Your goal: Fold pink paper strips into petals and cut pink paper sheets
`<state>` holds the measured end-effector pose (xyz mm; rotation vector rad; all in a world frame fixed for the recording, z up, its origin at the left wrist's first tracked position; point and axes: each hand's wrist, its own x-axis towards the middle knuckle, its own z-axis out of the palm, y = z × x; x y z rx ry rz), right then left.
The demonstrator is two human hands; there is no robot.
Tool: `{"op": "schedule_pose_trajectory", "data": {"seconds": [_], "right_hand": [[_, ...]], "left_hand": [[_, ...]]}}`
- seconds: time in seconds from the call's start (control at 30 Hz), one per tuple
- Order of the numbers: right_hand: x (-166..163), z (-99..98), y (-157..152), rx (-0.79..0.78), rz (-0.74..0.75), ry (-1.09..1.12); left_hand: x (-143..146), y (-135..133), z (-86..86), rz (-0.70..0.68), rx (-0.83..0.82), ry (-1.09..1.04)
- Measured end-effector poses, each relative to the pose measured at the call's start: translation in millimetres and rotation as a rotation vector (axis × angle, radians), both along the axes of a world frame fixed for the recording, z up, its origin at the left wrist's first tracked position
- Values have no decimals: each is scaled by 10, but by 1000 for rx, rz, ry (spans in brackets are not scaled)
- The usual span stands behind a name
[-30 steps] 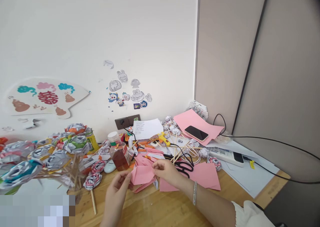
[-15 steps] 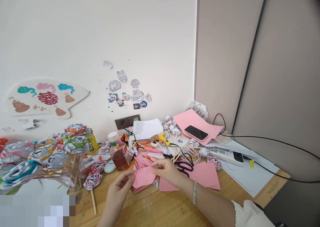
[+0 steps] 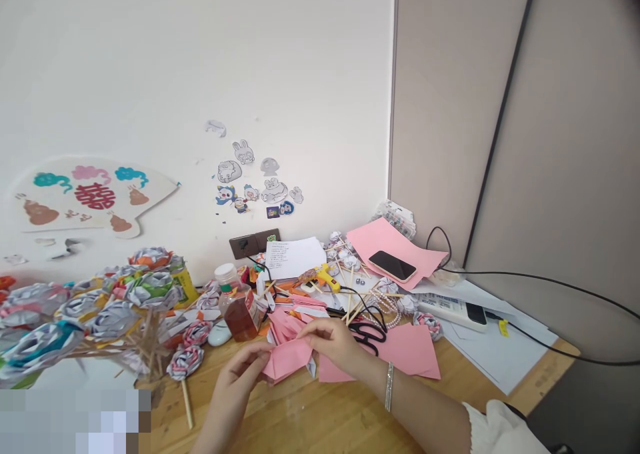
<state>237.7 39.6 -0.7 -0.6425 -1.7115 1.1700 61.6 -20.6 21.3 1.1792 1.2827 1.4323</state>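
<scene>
Between my two hands is a small piece of pink paper, held up just above the wooden table. My left hand pinches its left edge between thumb and fingers. The upper right corner is pinched by my right hand, whose wrist wears a silvery bracelet. Larger pink sheets lie under and beyond my right forearm. Black-handled scissors rest on them, partly hidden by my right hand. More cut pink pieces are heaped right behind the held paper.
A jar of amber liquid and a yellow glue gun stand behind my hands. Paper flowers on sticks crowd the left. A phone lies on pink paper, near a power strip with black cables.
The held pink paper has tilted, and its near edge now shows a fold or bend. Both hands keep their pinch and have shifted only slightly.
</scene>
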Motion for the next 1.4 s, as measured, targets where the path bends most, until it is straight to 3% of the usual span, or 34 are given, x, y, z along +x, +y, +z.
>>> {"op": "schedule_pose_trajectory", "data": {"seconds": [0.27,0.53,0.83,1.4], "right_hand": [[-11,-16,17,-52,78,-38],[-14,5,4,-189,119,-45],[-43,-153,77,-166,99,-153],[-73,-159,65,-90,-33,-275]], "left_hand": [[-38,-1,-2,34,85,191],[40,-53,136,-26,40,176],[14,-3,18,-83,101,337],[35,65,-69,-98,-97,137]]}}
